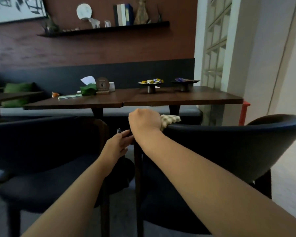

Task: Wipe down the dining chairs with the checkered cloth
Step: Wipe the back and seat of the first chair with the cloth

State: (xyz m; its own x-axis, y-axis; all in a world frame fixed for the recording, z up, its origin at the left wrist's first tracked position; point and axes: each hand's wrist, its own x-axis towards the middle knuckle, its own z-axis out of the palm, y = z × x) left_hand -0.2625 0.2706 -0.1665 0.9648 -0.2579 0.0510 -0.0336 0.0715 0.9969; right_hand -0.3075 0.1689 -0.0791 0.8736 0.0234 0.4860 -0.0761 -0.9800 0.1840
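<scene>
Up front, hands: two, apart but near each other, both at the end of the right chair's curved backrest.
Right hand [144, 119]: curled into a fist round the cloth, pressing it onto the top edge of the backrest.
Left hand [118, 143]: lower down, fingers fairly straight and touching the dark end of the same backrest, just above the chair's leg; a dark, ornamented nail shows on one finger.
Cloth [169, 120]: one, pale with a checkered weave; most of it is hidden under the right hand, and a bunched part sticks out on the backrest's top edge.
Chairs: two, both dark with rounded backs; the right chair [237, 139] is the one being touched, the left chair [41, 144] stands just beside it with its seat toward the camera.
Table [161, 100]: one long, dark wooden top beyond the chairs, with a seam across the top near the middle.
Stands on the table: two small dark pedestal dishes, one dish [150, 83] holding wrapped sweets, the other dish [184, 82] holding a purple packet.
Other table items: one green tissue holder [88, 89] with a white tissue sticking up, one small wooden ornament [102, 86] beside it.
Bench: one green cushion [18, 88] at the far left behind the table.
Wall shelf [109, 29]: one, carrying a row of upright books, a round white plate and several small ornaments too blurred to count.
</scene>
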